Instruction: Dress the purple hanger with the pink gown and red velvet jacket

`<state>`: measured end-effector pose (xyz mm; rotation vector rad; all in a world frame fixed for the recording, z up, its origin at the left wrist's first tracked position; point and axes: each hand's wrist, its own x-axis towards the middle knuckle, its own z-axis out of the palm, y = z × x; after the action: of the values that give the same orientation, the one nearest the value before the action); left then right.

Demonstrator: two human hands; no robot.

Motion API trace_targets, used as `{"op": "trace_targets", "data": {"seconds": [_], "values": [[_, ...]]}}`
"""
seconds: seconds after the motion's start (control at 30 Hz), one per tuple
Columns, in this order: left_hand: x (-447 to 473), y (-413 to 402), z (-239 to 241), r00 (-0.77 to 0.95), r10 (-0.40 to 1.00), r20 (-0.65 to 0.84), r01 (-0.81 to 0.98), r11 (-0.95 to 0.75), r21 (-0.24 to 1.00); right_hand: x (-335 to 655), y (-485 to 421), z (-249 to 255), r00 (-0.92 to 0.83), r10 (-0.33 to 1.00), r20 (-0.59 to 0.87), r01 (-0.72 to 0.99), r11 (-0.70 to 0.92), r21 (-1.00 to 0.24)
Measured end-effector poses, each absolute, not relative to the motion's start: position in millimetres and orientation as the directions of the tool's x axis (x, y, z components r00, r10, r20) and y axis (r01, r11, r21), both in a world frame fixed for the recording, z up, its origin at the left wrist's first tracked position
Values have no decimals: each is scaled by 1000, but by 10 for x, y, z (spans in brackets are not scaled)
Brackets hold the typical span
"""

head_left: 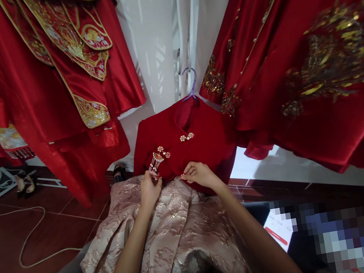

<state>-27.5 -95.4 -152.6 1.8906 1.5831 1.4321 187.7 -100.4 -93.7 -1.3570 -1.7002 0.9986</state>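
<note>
The high-collared, deep-red velvet garment (162,125) hangs on a purple wire hanger (191,86), collar pointing up and away, its long axis running from the hook toward the person's lap. The right hand (200,175) pinches a small red-and-gold piece (182,177) at its lower front; the left hand (151,189) bends at the beaded tassel ornament (157,158), its exact grip unclear. Pale-pink brocade cloth (173,231) covers the lap below, hiding what lies beneath; gold-embroidered red satin robes (75,65) flank both sides.

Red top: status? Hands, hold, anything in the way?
Left hand at tasselled ornament's lower end. Right hand at red top's lower front. Both grips unclear. Pink brocade garment beneath both forearms.
</note>
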Motion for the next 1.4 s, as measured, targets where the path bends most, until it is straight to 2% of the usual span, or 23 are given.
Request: {"op": "trace_targets", "data": {"seconds": [0.17,0.3,0.4,0.47,0.63,0.83,1.03,1.27,1.4], "values": [[-274,-988,-1494,-109,873,476,509,-362,781,1767,-1107,-828,-272,961,45,321,134,-938],[-221,-982,-1470,-65,903,426,274,-394,877,1706,-1181,-746,-342,938,49,259,144,-955],[-200,-965,-1486,-108,917,384,146,-368,918,1681,-1197,-732,-351,932,86,272,189,-944],[-208,-965,-1501,-116,919,377,184,-354,917,1665,-1188,-750,-336,933,127,299,234,-925],[-246,-973,-1500,-120,886,447,416,-364,833,1619,-1149,-826,-285,928,241,384,340,-858],[-211,-915,-1341,-34,845,534,610,-405,681,1617,-1132,-846,-288,923,256,389,357,-849],[-61,-1113,-1138,-230,727,647,566,-441,697,1641,-1113,-828,-286,914,289,328,377,-866],[-19,-1128,-1297,-22,834,551,521,-461,719,1655,-1113,-823,-286,909,303,328,390,-860],[19,-1126,-1376,-58,849,525,366,-472,802,1632,-1088,-851,-259,910,322,352,400,-846]]}}
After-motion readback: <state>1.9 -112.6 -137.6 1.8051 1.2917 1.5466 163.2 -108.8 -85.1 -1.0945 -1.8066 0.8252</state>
